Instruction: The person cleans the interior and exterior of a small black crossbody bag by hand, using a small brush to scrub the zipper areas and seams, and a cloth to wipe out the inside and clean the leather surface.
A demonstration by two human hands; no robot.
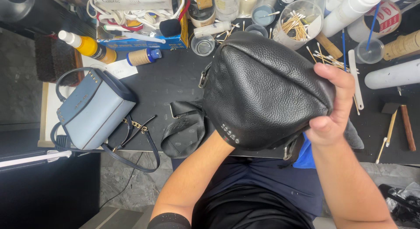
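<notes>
right hand (331, 107) fingers clamp the black leather bag (262, 89); left hand apparently hidden inside, grip untellable.

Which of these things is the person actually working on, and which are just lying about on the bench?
In hand:
- black pebbled leather bag, gripped by the right hand; the left hand is hidden inside it

Lying about:
- light blue studded handbag
- clear cup of cotton swabs
- yellow squeeze bottle
- spool of tan thread
</notes>
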